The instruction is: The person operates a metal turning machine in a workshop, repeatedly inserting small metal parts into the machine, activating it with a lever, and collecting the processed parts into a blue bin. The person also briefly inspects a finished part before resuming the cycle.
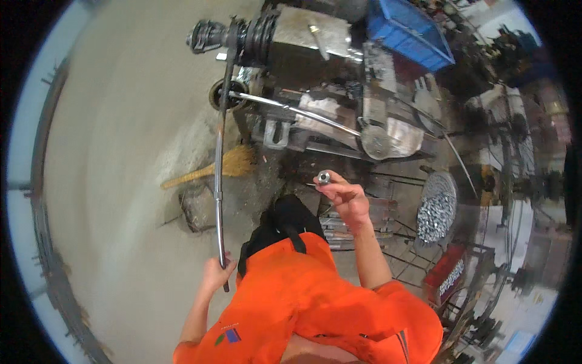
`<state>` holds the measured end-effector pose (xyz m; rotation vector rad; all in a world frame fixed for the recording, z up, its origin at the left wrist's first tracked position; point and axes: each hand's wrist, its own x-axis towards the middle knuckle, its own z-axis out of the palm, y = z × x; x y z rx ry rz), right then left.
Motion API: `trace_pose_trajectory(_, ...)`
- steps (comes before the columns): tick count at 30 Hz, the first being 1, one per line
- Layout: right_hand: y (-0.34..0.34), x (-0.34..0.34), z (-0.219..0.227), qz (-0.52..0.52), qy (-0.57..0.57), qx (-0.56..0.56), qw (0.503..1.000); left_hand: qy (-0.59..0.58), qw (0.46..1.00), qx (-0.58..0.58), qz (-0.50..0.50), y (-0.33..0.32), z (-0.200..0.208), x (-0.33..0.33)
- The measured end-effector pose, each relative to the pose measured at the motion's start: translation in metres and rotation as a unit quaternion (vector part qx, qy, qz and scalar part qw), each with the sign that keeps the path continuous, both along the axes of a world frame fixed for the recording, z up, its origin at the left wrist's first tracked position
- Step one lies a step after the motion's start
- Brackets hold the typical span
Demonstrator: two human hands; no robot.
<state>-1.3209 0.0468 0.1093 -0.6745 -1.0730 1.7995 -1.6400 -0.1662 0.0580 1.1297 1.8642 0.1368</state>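
My left hand is closed round the lower end of a long metal lever. The lever rises to the machine's round spindle head at the top. Between the fingertips of my right hand, in front of my body, is a small shiny metal nut. Its round hole faces up toward me. A second bright metal bar slants across the machine bed beyond the right hand, ending near a round metal disc.
On the right stands a round tray heaped with small shiny metal parts. Near it is a red box. A blue crate sits at the far right of the machine. A straw broom lies on the floor behind the lever.
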Motion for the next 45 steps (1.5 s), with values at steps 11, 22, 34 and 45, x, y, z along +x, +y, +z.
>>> trace_pose_trajectory(11, -0.050, -0.015, 0.103, 0.029, 0.163, 0.001, 0.986, -0.346, 0.845, 0.382, -0.143, 0.156, 0.169, 0.084)
trace_pose_trajectory(22, -0.027, 0.023, 0.107, 0.065, 0.156, -0.043, 0.985, -0.525, 0.810, 0.236, -0.111, 0.191, 0.164, 0.156)
trace_pose_trajectory(34, 0.167, 0.172, 0.060, 0.277, 0.149, -0.052, 0.948, -0.424, 0.879, 0.205, -0.080, 0.319, 0.147, 0.277)
trace_pose_trajectory(45, 0.530, 0.320, 0.112, -0.162, -0.511, 0.279, 0.797, 0.126, 0.940, 0.315, 0.028, 0.368, 0.019, 0.253)
